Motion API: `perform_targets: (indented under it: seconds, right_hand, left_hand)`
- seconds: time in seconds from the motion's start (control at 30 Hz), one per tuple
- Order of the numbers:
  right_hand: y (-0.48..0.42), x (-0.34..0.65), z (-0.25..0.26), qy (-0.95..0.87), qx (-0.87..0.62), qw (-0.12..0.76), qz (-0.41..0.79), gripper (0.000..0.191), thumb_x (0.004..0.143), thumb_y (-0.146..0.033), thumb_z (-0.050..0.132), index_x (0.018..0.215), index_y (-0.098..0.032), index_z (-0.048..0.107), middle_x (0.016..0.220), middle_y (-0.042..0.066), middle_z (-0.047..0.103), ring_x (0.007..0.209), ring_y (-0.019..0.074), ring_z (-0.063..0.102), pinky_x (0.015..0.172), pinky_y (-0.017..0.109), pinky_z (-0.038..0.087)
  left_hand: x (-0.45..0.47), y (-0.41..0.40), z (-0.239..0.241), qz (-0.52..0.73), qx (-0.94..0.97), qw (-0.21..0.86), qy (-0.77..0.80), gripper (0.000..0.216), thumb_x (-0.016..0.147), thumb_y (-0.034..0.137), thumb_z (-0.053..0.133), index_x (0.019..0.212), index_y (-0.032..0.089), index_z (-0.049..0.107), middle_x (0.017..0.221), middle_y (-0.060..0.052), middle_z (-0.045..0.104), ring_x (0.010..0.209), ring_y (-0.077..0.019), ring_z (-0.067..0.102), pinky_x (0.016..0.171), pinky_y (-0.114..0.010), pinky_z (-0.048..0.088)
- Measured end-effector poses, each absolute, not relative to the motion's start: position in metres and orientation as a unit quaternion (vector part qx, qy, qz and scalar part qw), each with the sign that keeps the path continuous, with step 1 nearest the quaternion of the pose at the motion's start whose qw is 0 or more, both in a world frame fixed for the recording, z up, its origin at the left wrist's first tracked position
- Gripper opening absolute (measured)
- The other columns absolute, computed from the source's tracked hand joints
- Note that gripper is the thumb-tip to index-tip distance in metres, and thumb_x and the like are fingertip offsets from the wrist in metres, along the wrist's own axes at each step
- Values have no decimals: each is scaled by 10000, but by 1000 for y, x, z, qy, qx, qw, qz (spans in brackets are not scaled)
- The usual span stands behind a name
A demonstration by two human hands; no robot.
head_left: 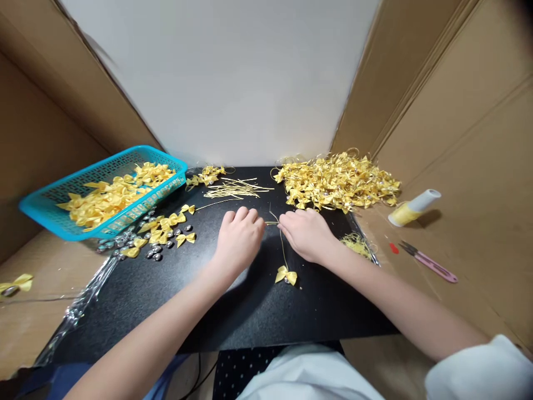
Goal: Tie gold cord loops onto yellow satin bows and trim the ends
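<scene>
My left hand (241, 238) and my right hand (306, 234) are both closed, a short gap apart above the black table. A thin yellow-gold cord (271, 223) spans that gap, pinched at both sides. One strand hangs down from it to a yellow ribbon bow (286, 275) lying on the table below my right hand. A small bead seems to sit at the bow's middle. Left of my left hand lie loose yellow bows (164, 223) and dark shiny beads (157, 249). My fingertips are mostly hidden behind my knuckles.
A turquoise basket (37, 206) of yellow bows stands at the left. Cut cords (237, 189) lie at the back, beside a big heap of corded bows (339, 180). At the right are thread scraps (357, 244), pink-handled snips (435, 265) and a thread spool (412, 208). Cardboard walls (466, 111) flank the table.
</scene>
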State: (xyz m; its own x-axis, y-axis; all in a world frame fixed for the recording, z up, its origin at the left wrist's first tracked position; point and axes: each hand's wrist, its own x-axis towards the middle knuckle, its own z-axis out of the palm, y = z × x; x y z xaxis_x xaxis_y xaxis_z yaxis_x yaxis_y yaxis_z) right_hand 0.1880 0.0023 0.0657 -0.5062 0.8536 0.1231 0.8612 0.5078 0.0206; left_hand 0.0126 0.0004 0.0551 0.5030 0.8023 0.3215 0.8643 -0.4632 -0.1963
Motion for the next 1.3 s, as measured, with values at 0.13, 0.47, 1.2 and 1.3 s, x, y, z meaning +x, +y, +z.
perform_targets:
  seconds: [0.13, 0.47, 1.2, 1.3]
  right_hand:
    - [-4, 203, 58, -852, -521, 46, -21, 320, 990, -252, 382, 916, -144, 673, 926, 99, 672, 921, 251, 580, 764, 364, 350]
    - [-12, 202, 13, -657, -533, 390, 364, 227, 854, -233, 569, 956, -187, 766, 759, 19, 577, 660, 131, 529, 620, 276, 414]
    - [-34, 190, 13, -467, -548, 449, 530, 129, 756, -303, 695, 750, -179, 661, 647, -11, 603, 601, 105, 534, 572, 232, 457]
    - [-34, 192, 14, -463, -541, 455, 535, 151, 751, -306, 716, 763, -181, 632, 682, -12, 628, 615, 101, 570, 588, 226, 481]
  left_hand:
    - [12, 3, 46, -152, -827, 71, -537, 341, 936, 235, 430, 690, 154, 652, 777, -115, 631, 775, -246, 555, 649, -357, 355]
    - [28, -5, 13, -399, -585, -510, -489, 308, 817, 393, 596, 882, 146, 768, 632, -22, 665, 551, -122, 513, 536, -234, 388]
    - [39, -21, 1, -487, -413, -567, -520, 243, 674, 282, 782, 687, 157, 573, 638, 13, 636, 599, -91, 579, 586, -196, 455]
    - [39, -21, -1, -490, -432, -547, -523, 213, 691, 281, 769, 690, 153, 599, 657, 13, 619, 620, -89, 558, 608, -200, 451]
